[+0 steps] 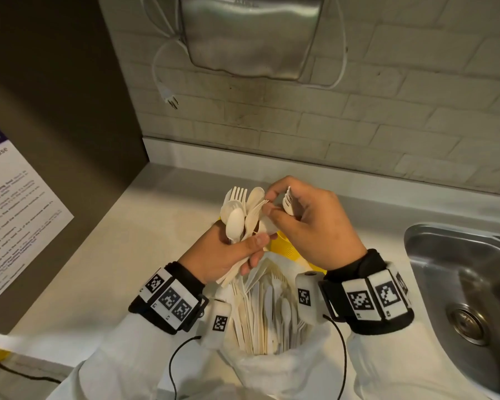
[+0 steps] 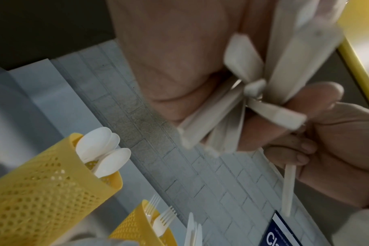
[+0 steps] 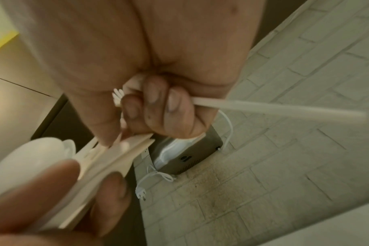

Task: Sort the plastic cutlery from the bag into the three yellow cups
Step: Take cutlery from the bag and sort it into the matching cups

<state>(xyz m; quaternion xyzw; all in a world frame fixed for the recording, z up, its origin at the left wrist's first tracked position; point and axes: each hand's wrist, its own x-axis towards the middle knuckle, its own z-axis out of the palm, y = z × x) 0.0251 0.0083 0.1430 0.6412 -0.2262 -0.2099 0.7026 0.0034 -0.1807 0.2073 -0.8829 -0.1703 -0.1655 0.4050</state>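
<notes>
Left grip [image 1: 231, 252]: cutlery [image 1: 243, 212] seemingly heads-up.

White brick wall [image 1: 387, 116] behind a pale counter [image 1: 145, 226]; steel sink [image 1: 459, 284] at right.

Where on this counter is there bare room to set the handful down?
Bare counter lies left of the bag, toward the dark panel. Crowded: yellow cups behind the bag; sink at right.

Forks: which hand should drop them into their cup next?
Right hand: it already holds only forks, curled in its fingers, while the left hand grips a mixed bunch needing more sorting.
</notes>
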